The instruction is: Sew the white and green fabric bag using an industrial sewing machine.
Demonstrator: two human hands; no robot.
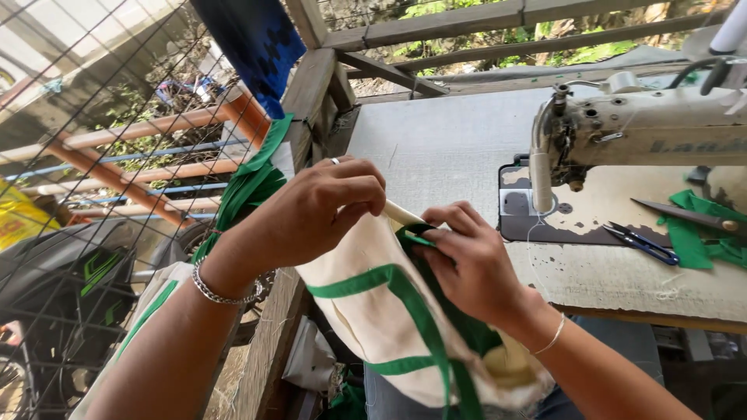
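At the far left, beyond the table's left edge, a wire fence and a bundle of green strips draped over the wooden rail. The left hand, with a bracelet at its wrist, is closed, fingers pinching the top edge of a cream cloth bag. The bag hangs off the front edge of the table, above the person's lap. Green trim is already sewn across the bag; the green strap end at its mouth appears unfinished, as judged from its loose loop. The right hand is closed on that strap end. Further right stand the sewing machine, idle, then small blue snips, scissors and green scraps.
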